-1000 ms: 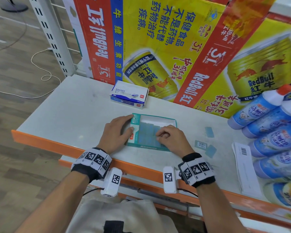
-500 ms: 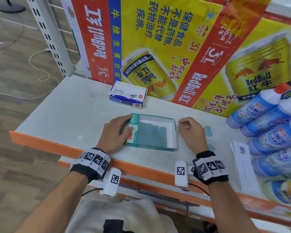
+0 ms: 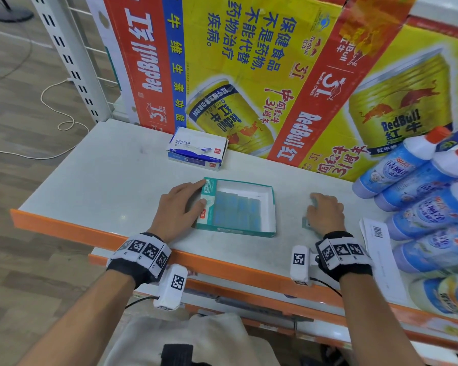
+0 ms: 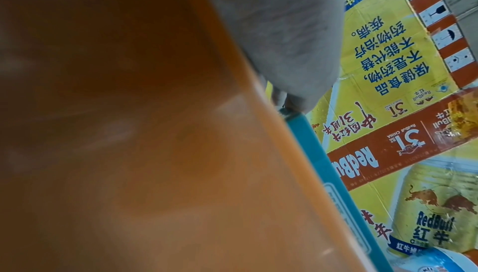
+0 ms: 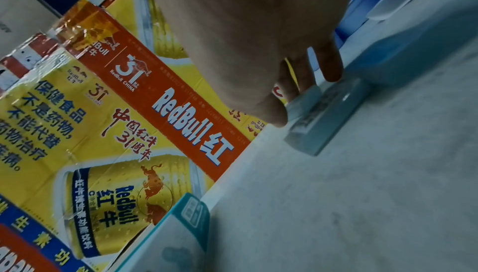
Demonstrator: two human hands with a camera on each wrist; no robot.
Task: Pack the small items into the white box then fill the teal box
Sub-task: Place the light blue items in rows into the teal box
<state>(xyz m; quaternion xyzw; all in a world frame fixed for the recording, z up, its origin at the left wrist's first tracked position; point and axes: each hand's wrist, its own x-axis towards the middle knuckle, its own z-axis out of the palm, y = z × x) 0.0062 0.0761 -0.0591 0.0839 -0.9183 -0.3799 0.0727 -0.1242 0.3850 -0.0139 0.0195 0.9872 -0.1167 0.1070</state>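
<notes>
Two hands: both were at work on the shelf (image 3: 111,186).
Left hand (image 3: 179,208): lay against the left end of the teal box (image 3: 267,228), thumb and forefinger curled round its near and far corners, steadying it.
Right hand (image 3: 325,211): was down on the shelf to the right of the box, apart from it, fingers curled over a loose eraser (image 5: 327,117); in the right wrist view the fingertips (image 5: 332,67) touched its top and the thumb its end, so it looked pinched but not yet lifted.
Teal box: sat open near the front edge; pale blue erasers (image 3: 236,210) filled its left part in rows, and a white strip on the right stood bare.
White box (image 3: 198,150): was at the back, against the carton (image 3: 249,75), seemingly shut.
Step in hand, as I judge: picking up the next eraser for the bare strip.
Doing it well: pinch by the ends, lift clear of the wall, lay it flush against the last row.
</notes>
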